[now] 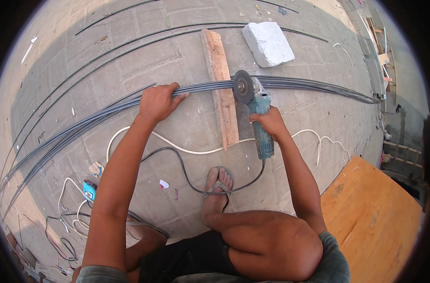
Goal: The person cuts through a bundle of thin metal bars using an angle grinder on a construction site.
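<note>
A bundle of thin grey steel rods (203, 87) runs left to right across the paved floor, passing over a wooden plank (227, 118). My left hand (159, 102) is wrapped round the bundle left of the plank, with its thumb pointing right along the rods. My right hand (271, 123) grips a teal angle grinder (265, 147) by its body. Just right of the plank, the grinder's dark disc (243, 89) stands upright in front of the rods. Whether it touches them, I cannot tell. A black power cord leaves the grinder's rear end.
Beyond the rods sits a white block (268, 45). A white cable (186, 150) winds over the floor near my sandalled foot (218, 184). At left lies a teal tape measure (89, 190). A plywood sheet (373, 221) is at right. More single rods (144, 37) lie farther off.
</note>
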Tool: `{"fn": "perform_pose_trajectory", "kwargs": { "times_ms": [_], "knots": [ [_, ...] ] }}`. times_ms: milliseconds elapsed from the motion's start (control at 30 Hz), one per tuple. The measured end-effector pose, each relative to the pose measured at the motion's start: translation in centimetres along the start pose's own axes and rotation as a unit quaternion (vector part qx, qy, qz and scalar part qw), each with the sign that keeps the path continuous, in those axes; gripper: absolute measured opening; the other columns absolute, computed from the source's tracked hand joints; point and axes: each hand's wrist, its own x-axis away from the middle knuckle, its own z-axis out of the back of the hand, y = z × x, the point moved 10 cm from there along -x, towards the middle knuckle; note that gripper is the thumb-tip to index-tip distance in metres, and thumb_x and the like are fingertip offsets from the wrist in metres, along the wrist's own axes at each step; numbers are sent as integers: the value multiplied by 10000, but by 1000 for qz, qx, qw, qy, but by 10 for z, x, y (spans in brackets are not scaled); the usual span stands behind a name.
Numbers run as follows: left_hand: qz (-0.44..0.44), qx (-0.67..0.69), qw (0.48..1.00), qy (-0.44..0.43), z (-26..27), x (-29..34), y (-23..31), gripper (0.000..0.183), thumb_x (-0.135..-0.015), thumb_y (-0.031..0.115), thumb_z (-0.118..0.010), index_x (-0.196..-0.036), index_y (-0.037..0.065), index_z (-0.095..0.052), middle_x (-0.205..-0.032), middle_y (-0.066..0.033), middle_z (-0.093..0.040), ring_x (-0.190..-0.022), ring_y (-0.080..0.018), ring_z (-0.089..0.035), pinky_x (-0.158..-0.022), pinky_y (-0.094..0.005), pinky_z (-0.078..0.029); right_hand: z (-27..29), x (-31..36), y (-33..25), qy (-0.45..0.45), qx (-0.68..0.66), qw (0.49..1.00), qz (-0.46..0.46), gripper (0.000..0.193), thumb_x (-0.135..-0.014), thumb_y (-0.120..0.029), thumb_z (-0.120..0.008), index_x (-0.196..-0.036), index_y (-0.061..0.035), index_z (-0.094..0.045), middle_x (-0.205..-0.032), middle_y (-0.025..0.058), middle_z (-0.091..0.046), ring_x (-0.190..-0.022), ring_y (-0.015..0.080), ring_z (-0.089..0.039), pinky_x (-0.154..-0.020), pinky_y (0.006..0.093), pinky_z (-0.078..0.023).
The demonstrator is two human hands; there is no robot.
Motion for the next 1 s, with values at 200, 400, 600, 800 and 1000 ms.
{"fn": "perform_pose_trajectory", "kwargs": {
  "times_ms": [200,400,600,800,1000],
  "knots": [
    [2,-2,1000,-3,-1,0,-1,434,-953,520,-652,-1050,104,-727,-725,-118,-713,-789,-348,-713,-681,-461,-537,-1,-2,-1,-4,7,1000,6,376,-710,-179,-810,-990,47,-702,-874,123,-718,-743,216,-669,-688,369,-536],
    [10,-8,1000,-8,-1,0,0,432,-954,516,-654,-1060,105,-731,-730,-117,-718,-791,-336,-719,-682,-450,-542,-1,-6,1,-11,12,1000,9,384,-710,-177,-808,-997,54,-702,-886,125,-718,-750,213,-668,-689,369,-536],
    [10,-13,1000,-11,-1,0,0,438,-953,519,-654,-1065,102,-728,-740,-121,-719,-790,-331,-718,-680,-449,-541,-1,-7,-2,-10,14,1000,15,387,-716,-169,-805,-1012,58,-702,-890,123,-721,-753,209,-670,-696,366,-538],
    [7,-37,999,-31,-3,-1,1,495,-971,574,-610,-1114,119,-742,-833,-126,-757,-790,-305,-738,-660,-426,-557,0,-8,-3,2,-15,1000,21,381,-710,-164,-806,-1000,63,-706,-880,121,-721,-744,211,-673,-689,365,-542],
    [0,-32,999,-17,-2,0,0,489,-971,571,-611,-1116,123,-742,-840,-127,-758,-798,-311,-737,-667,-432,-558,-1,-9,-2,-5,-7,1000,11,375,-710,-163,-806,-995,59,-708,-881,120,-724,-740,209,-675,-676,366,-543]
  ]
}}
